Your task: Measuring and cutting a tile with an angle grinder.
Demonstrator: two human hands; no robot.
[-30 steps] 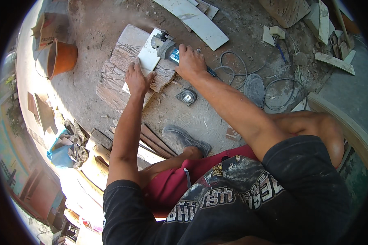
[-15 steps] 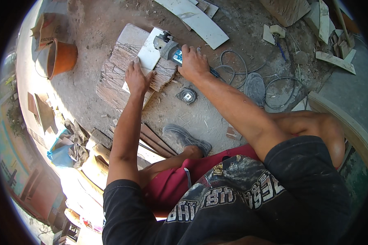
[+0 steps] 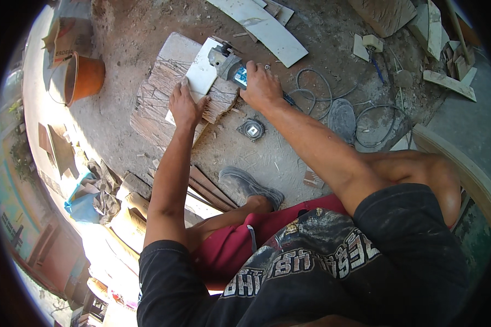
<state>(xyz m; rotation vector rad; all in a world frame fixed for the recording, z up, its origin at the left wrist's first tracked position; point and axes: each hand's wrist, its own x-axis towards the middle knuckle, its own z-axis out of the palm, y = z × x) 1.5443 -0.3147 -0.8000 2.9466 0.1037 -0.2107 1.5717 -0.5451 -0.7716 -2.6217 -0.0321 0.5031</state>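
Observation:
My right hand (image 3: 262,86) is wrapped round the body of an angle grinder (image 3: 226,66), whose head lies over the right edge of a white tile piece (image 3: 203,76). Holding that tile down near its lower end is my left hand (image 3: 186,104), its fingers on the tile's left side and the thumb on the right. Beneath the tile is a scored, weathered slab (image 3: 161,82) on the ground. A tape measure (image 3: 251,129) lies just below the grinder. The grinder's disc is hard to make out.
An orange bucket (image 3: 87,79) lies tilted at the left. Long white tile offcuts (image 3: 273,35) lie at the far side. A grey cord (image 3: 326,87) loops over the ground right of the grinder, near my shoe (image 3: 342,120). Wooden strips (image 3: 210,188) lie beside my other shoe (image 3: 251,182).
The grinder and my right hand have shifted very slightly to the right. My left hand keeps its place on the tile.

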